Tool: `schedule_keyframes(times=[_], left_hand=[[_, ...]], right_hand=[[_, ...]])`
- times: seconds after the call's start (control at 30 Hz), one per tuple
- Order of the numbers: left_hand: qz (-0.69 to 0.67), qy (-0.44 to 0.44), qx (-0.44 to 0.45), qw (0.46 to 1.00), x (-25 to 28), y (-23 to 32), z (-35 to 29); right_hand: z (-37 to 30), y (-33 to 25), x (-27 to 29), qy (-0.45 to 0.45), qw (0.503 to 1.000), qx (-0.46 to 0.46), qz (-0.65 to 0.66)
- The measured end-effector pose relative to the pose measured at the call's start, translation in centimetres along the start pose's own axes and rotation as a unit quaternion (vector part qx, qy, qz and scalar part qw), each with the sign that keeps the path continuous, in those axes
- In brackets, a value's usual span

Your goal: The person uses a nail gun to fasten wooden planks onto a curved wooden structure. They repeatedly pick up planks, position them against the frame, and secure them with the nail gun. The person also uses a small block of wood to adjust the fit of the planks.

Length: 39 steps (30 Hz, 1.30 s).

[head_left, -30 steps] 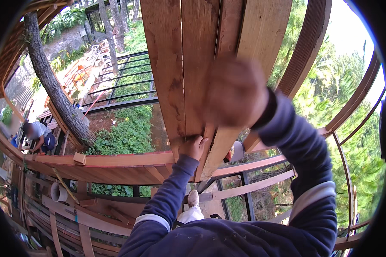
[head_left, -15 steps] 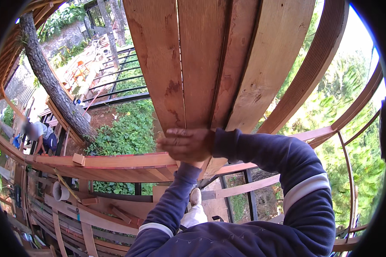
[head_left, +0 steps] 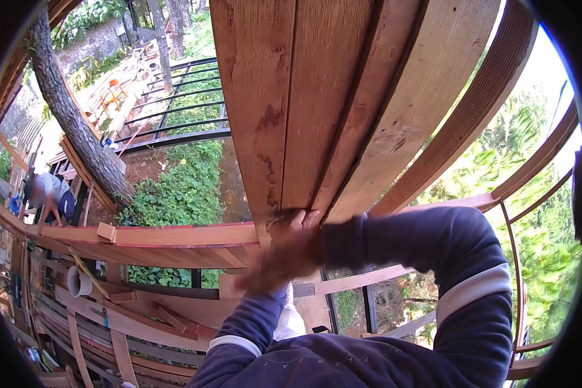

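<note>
Reddish-brown wooden planks (head_left: 330, 84) run up and away in front of me, side by side. A paler plank (head_left: 410, 123) lies to their right. My left hand (head_left: 299, 218) is at the near lower end of the planks. Its few visible fingers are bent and close together against the wood, and anything in them is hidden. Across my left wrist and the back of that hand lies my right hand (head_left: 284, 253), smeared by motion, its fingers pointing left and down. Whether it holds anything does not show.
A curved wooden beam (head_left: 155, 234) with a small wood block (head_left: 107, 232) on it crosses at left. Beyond stand a tree trunk (head_left: 77, 110) and a bent-over person (head_left: 48, 194). Lower left are a white bucket-like container (head_left: 79, 282) and wooden slats. A curved rib (head_left: 472, 110) rises at right.
My right hand has dropped lower and blurred, and bent fingers of my left hand now show above it. The view has shifted, with the planks further right.
</note>
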<state>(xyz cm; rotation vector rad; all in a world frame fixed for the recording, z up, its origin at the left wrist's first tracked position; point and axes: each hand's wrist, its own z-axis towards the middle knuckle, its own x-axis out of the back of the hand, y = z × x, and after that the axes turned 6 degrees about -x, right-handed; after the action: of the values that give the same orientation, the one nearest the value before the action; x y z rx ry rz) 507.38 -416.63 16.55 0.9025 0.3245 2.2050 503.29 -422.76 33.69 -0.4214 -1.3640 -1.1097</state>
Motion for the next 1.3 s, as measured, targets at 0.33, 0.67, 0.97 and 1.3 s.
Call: schedule_keyframes(times=[0.33,0.67,0.97,1.3], left_hand=[[0.046,-0.007,-0.022,0.999,1.3,0.0,1.8],[0.137,-0.187,-0.017,0.973,3.0,2.8,4.6],[0.266,-0.066,-0.281,0.920,7.8,6.0,9.4],[0.344,0.049,-0.450,0.823,12.6,7.0,17.6]], right_hand=[[-3.7,1.5,4.2,0.030,0.931,-0.331,-0.152],[-12.1,-41.3,-14.6,0.032,0.369,-0.923,0.106],[-0.5,-78.6,-18.3,-0.225,-0.145,-0.877,0.399],[-0.2,-68.8,-19.7,0.122,-0.063,-0.957,0.255]])
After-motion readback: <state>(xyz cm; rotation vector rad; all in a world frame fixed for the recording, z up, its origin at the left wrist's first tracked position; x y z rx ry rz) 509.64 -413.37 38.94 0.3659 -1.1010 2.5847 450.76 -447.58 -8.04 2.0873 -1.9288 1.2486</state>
